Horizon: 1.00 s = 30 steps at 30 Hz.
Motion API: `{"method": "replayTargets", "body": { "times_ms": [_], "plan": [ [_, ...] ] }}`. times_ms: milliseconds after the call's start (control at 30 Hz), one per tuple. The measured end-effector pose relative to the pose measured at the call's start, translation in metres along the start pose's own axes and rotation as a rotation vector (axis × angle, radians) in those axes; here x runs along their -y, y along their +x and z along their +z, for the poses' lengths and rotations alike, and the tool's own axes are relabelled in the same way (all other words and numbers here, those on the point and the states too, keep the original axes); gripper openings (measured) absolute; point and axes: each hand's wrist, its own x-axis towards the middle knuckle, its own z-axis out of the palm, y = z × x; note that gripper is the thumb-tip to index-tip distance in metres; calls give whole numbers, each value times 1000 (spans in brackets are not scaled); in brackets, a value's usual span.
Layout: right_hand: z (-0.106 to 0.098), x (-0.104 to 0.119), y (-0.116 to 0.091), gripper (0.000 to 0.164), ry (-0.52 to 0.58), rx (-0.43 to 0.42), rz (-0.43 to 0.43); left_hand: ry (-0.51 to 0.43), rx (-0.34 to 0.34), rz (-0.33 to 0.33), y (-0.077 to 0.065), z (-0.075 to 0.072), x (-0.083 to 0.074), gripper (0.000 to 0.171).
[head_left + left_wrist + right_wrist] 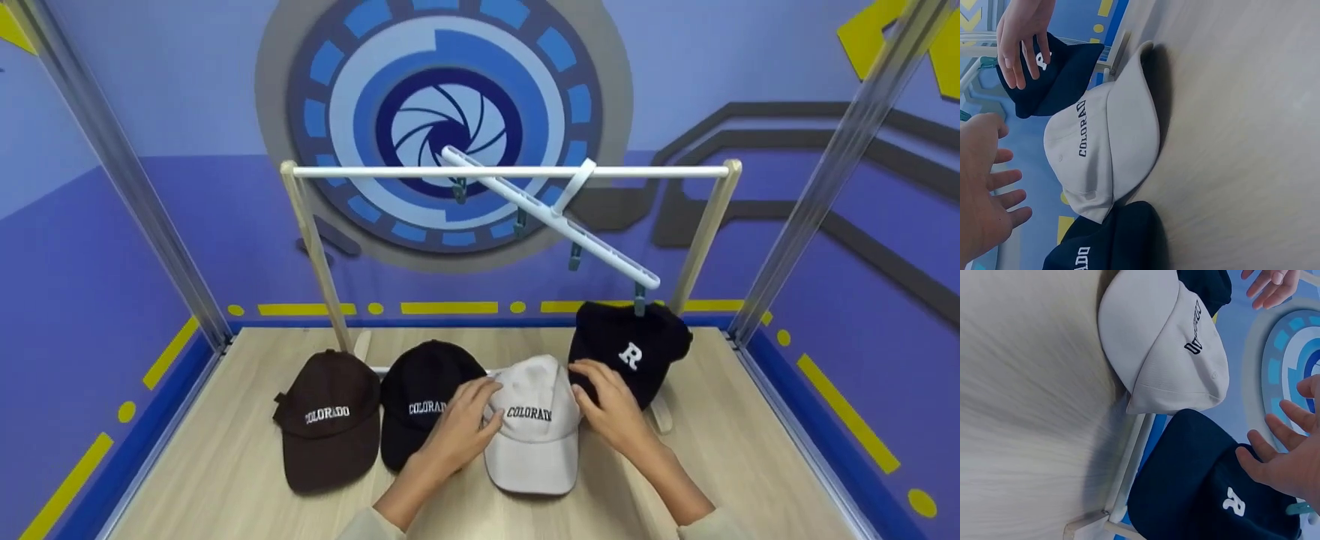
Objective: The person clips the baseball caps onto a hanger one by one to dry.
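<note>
A light grey cap (534, 405) lettered COLORADO sits on the wooden table between my two hands. My left hand (466, 420) hovers at its left side, fingers spread and nothing held, as the left wrist view shows. On its other side my right hand (611, 409) is held with loosely bent fingers, also holding nothing. A black cap with a white R (630, 356) hangs from a dark clip (640, 300) at the low end of a white hanger (555, 217), just behind my right hand. Left of the grey cap are a black COLORADO cap (420, 390) and a dark brown one (330, 420).
The hanger hooks over the white bar (420, 172) of a rack with wooden legs and tilts down to the right. Other clips (574, 256) dangle along it. Metal posts (832, 165) and patterned walls enclose the wooden table (750, 457).
</note>
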Motion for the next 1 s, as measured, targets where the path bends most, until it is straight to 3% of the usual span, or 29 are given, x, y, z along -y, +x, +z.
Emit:
{"method": "replayTargets", "body": {
  "times_ms": [133,367,500,833,1000],
  "plan": [
    [9,0,-6,32,7,30,39,-27,49,-41,-6,3,0,41],
    [10,-2,21,36,33,68,88,-81,45,-66,13,0,2,42],
    [15,-6,30,37,42,118,103,-110,69,-89,18,2,5,43],
    [24,-10,40,41,59,167,129,-176,67,-113,27,11,2,43],
    [36,-10,36,42,42,181,161,-208,91,-169,26,19,-1,44]
  ]
}}
